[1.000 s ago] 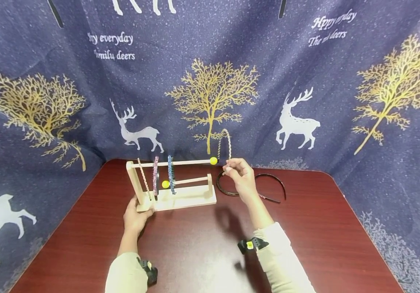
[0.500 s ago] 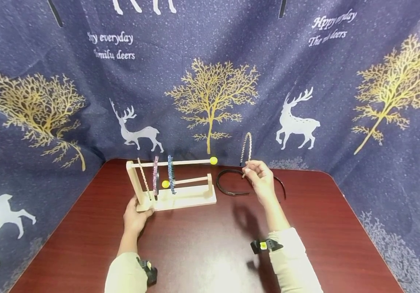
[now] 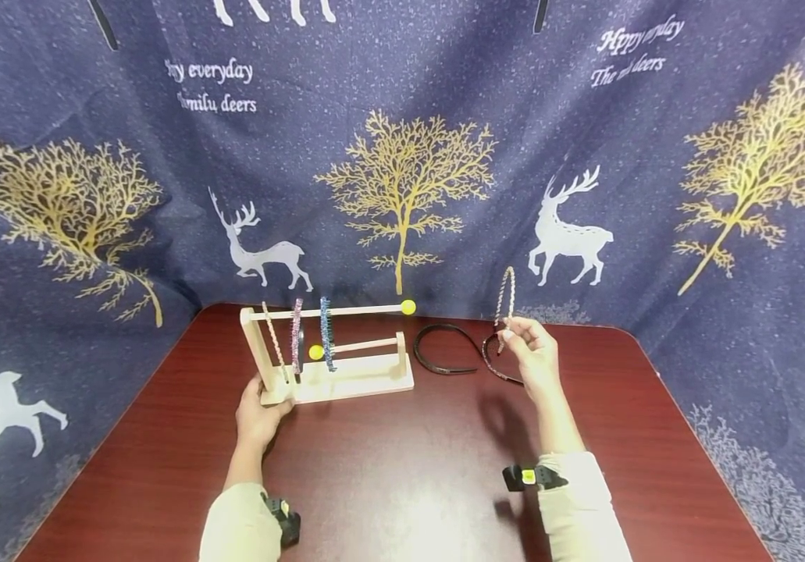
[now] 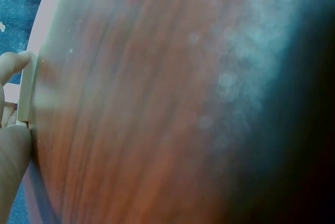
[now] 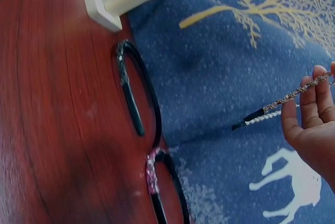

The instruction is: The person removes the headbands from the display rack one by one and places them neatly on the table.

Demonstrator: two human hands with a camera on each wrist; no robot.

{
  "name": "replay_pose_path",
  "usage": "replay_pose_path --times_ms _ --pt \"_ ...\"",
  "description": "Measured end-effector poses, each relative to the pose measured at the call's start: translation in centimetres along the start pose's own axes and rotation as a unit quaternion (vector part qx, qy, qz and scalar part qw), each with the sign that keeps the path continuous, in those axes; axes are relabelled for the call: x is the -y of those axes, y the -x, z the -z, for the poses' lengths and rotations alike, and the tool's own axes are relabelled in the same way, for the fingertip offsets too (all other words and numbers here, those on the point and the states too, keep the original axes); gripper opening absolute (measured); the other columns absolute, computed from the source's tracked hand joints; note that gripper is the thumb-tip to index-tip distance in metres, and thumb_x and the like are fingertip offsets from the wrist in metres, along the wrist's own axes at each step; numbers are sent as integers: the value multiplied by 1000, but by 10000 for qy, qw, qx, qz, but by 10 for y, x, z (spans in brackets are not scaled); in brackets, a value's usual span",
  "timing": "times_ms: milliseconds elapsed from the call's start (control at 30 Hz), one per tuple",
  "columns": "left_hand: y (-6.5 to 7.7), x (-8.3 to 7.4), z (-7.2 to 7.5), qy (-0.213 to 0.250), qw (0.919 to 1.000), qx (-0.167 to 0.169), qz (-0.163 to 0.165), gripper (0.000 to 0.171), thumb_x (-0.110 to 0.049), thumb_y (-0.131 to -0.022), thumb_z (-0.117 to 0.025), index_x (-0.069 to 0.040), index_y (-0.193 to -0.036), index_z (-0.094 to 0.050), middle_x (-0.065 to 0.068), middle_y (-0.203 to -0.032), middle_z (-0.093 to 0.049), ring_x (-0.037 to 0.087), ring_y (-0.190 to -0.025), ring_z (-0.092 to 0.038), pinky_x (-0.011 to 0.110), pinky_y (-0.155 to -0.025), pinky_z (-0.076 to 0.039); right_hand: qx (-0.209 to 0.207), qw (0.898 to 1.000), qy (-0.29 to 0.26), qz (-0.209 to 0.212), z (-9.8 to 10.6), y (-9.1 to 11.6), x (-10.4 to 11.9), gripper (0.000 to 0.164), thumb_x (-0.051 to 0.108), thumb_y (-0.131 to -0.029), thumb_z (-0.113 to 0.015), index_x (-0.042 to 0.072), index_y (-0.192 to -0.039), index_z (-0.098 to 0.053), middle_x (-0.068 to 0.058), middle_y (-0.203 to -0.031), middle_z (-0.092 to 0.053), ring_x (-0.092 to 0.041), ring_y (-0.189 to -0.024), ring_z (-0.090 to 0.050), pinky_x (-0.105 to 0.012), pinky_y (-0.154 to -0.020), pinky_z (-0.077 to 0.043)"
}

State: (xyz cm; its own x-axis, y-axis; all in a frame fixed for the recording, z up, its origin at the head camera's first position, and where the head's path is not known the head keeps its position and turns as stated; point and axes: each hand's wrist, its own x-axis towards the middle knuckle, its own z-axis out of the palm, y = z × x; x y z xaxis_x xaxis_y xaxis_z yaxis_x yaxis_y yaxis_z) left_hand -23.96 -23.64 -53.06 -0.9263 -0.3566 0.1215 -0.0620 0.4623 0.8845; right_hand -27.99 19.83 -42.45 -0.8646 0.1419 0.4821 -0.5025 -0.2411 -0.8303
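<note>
My left hand (image 3: 258, 417) grips the left end of a pale wooden headband rack (image 3: 360, 382); its fingers curl at the base edge in the left wrist view. A braided beige headband (image 3: 273, 336), a pink glittery headband (image 3: 297, 336) and a blue glittery headband (image 3: 326, 336) hang on the upper rod. To the right, my right hand (image 3: 537, 359) pinches a thin braided, gold-toned headband (image 3: 511, 293) near one end, arch upward, above the table. The right wrist view shows this headband's dark tips (image 5: 254, 115) pointing away from the fingers.
Two dark headbands lie at the table's back: one with silvery glitter (image 5: 123, 69), right of the rack, and one with pink glitter (image 5: 152, 174), partly behind my right hand. A yellow ball (image 3: 408, 307) caps the upper rod. A blue patterned cloth (image 3: 402, 78) hangs behind the table.
My right hand has moved right and slightly nearer, carrying the braided headband away from the yellow-capped rod end. My left hand stays on the rack.
</note>
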Motion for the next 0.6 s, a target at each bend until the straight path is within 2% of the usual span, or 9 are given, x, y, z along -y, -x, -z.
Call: replay_pose_path --times_ms 167,267,367,600 --pt "1 0 0 -12 10000 -8 32 78 -3 -72 -75 2 -138 -35 26 -136 -41 39 -123 -37 49 -104 -24 -154 9998 -156 23 14 3 2 22 -17 -85 -52 -2 -97 -63 -4 -92 -67 -15 -77 -64 -24 -71 -52" --pt "1 -1 0 -25 10000 2 66 78 -3 -72 -75 1 -139 -35 26 -136 -41 39 -123 -37 50 -104 -24 -239 9993 -277 49 20 4 3 25 -17 -85 -51 1 -95 -65 -4 -92 -67 -14 -76 -64 -23 -70 -52" --pt "2 -1 1 1 10000 7 84 78 -3 -72 -75 1 -139 -35 26 -135 -41 39 -123 -37 50 -103 -25 -330 9987 -385 86 28 6 4 24 -19 -85 -50 -1 -94 -64 -5 -90 -67 -14 -75 -64 -23 -70 -52" --pt "1 -2 1 82 9999 -30 104 78 -2 -71 -75 0 -138 -36 25 -135 -42 38 -122 -39 48 -103 -26 -501 9984 -254 30 45 12 5 14 -18 -86 -50 -9 -93 -59 -4 -87 -67 -12 -74 -64 -22 -68 -53"
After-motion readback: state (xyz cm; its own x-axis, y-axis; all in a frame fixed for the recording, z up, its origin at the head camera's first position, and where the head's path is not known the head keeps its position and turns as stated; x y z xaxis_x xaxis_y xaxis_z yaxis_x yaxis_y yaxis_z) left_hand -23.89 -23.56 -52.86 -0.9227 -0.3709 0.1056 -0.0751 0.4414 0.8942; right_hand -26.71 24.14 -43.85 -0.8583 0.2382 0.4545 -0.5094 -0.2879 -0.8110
